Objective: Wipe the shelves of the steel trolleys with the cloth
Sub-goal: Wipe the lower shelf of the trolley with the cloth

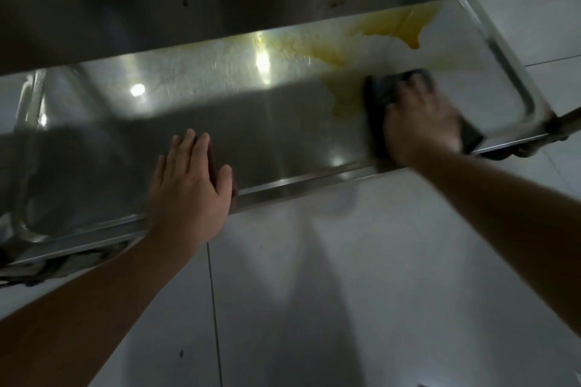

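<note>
Fingers straight, the right hand presses the cloth into the yellow spill; the flat left hand braces the shelf.

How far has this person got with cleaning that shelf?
Looks done: the left stretch of the shiny steel lower shelf shows no stain. In hand: the right hand presses a dark cloth at the near edge of the yellow spill, the left hand flat on the shelf. Left: most of that spill.
</note>
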`<state>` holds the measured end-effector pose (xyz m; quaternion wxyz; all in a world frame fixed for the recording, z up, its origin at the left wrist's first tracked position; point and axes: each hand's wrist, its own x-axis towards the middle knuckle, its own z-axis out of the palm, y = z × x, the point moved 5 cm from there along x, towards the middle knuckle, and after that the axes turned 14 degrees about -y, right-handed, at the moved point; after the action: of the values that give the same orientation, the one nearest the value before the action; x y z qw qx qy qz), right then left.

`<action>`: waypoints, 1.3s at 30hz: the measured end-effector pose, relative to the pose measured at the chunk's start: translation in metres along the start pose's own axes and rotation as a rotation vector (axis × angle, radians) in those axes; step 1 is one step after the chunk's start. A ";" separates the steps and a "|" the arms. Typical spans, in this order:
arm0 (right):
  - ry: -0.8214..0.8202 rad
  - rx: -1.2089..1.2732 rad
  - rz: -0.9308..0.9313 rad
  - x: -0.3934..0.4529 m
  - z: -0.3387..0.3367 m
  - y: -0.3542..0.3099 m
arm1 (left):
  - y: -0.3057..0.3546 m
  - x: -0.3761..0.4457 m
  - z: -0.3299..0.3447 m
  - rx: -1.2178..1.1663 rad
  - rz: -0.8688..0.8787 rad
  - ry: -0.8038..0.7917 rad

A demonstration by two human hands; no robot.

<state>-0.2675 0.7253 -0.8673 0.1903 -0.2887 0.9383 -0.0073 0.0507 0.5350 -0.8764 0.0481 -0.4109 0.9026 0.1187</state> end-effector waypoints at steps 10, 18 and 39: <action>-0.066 -0.112 -0.678 -0.043 0.043 -0.171 | -0.003 0.001 0.004 -0.002 0.008 0.075; 0.060 0.150 0.137 0.071 -0.038 0.073 | -0.010 0.003 0.010 0.011 0.029 0.129; -0.022 -0.074 -0.581 0.013 0.021 -0.156 | -0.009 0.005 0.011 0.005 -0.008 0.013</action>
<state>-0.1864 0.5903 -0.8720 0.1797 -0.5523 0.8137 -0.0243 0.0539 0.5284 -0.8892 0.0439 -0.4150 0.9016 0.1134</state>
